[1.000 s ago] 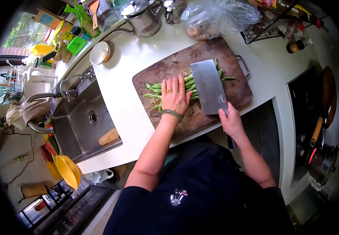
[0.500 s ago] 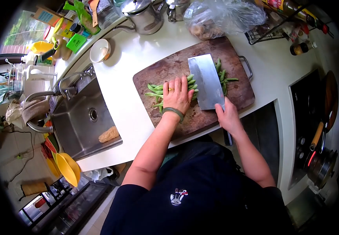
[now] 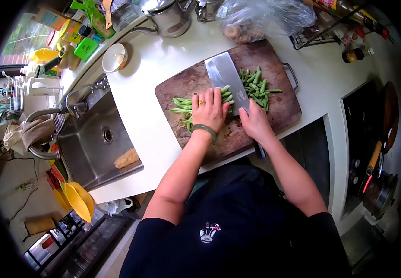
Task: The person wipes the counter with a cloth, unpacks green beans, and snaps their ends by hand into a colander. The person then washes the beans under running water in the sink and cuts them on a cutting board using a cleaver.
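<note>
On the wooden cutting board point(image 3: 182, 87) lies a bunch of long green beans point(image 3: 180, 110). My left hand point(image 3: 208, 110) presses down on the bunch, its fingers close together and a ring and bracelet on it. The wide cleaver point(image 3: 228, 76) stands just right of the bean ends, its handle in the closed grip of my right hand point(image 3: 256, 121). Short cut bean pieces point(image 3: 258, 88) are heaped on the board right of the blade, which hides part of the board.
A white bowl point(image 3: 114, 57) sits at the upper left, by the sink point(image 3: 96, 139). A metal kettle point(image 3: 168, 21) and a plastic bag point(image 3: 265, 21) stand behind the board. On the right are a stove point(image 3: 360, 125) and a pot point(image 3: 380, 194).
The cleaver and my right hand have moved left, closer to my left hand. More of the cut pieces show right of the blade. My left hand has stayed on the beans.
</note>
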The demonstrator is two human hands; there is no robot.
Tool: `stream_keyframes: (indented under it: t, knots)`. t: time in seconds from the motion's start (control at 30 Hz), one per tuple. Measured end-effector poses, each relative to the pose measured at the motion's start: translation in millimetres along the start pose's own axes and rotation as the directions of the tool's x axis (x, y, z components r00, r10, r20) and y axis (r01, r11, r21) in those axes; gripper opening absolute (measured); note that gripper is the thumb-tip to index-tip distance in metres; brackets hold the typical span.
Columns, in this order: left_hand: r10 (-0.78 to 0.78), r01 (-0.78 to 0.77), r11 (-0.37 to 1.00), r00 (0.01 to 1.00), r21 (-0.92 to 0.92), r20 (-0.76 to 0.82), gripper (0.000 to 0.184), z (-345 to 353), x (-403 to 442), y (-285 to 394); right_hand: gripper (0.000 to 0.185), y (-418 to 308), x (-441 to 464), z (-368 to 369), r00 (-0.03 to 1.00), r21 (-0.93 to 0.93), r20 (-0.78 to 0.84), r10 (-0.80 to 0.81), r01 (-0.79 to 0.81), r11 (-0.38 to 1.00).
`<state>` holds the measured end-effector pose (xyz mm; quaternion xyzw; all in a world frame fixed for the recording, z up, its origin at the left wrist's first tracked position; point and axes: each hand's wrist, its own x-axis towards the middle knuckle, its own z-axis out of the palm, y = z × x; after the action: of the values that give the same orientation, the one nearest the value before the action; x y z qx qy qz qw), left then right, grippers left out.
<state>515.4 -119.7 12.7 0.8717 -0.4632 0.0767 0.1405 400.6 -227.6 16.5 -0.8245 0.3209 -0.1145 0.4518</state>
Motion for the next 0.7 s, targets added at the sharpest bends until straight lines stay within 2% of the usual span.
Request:
stream_keyframes:
  t: [0.17, 0.37, 0.6, 0.7]
  knots:
    - [0.066, -0.066, 0.998, 0.996, 0.005, 0.067, 0.049, -9.1, -15.7, 6.3, 0.024, -4.4, -0.5, -2.8, 1.0, 0.008, -0.011, 0.013, -0.013, 1.0]
    - [0.091, -0.091, 0.996, 0.994, -0.006, 0.052, 0.051, -15.5, -34.8, 10.7, 0.027, -4.6, -4.2, -11.7, 0.996, -0.024, 0.04, 0.075, -0.074, 0.997]
    - [0.04, -0.041, 0.997, 0.999, 0.059, 0.02, 0.051, -3.9, -18.0, 12.2, 0.024, -18.1, -22.0, -72.9, 0.994, -0.055, -0.113, 0.002, -0.008, 0.998]
    - [0.032, -0.032, 0.997, 0.999, 0.064, -0.006, 0.051, 3.8, -2.7, 15.5, 0.019, -12.8, -26.2, -101.7, 0.979, -0.168, -0.2, -0.034, 0.0, 0.986]
